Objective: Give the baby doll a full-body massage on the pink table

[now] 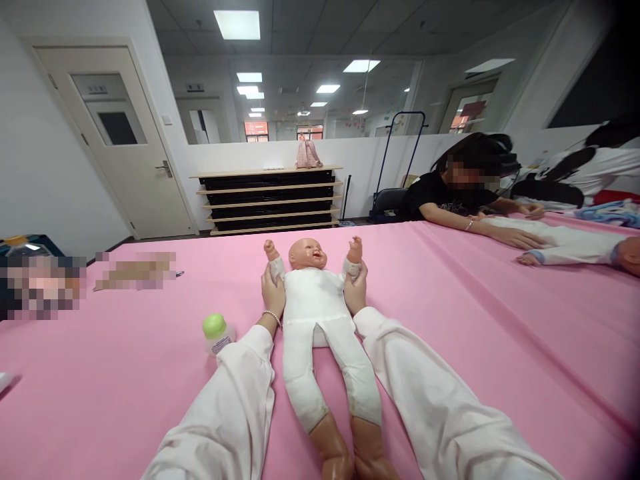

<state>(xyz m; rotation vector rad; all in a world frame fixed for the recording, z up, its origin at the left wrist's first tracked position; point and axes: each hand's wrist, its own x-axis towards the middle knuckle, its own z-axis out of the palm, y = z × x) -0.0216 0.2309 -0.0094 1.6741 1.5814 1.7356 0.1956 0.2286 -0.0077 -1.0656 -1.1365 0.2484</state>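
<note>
A baby doll with a white cloth body lies on its back on the pink-covered table, head away from me and bare plastic feet toward me. My left hand, with a beaded bracelet at the wrist, is wrapped round the doll's arm on the left. Round the arm on the right, my right hand is closed in the same way. Both doll forearms point up, their small plastic hands showing above my fingers. Left of my left forearm stands a bottle with a green cap.
At the right, a person in black leans over another doll on the same table. A blurred tan item lies at the far left. Behind the table are a shelf rack with a pink bag on top and a folding trolley.
</note>
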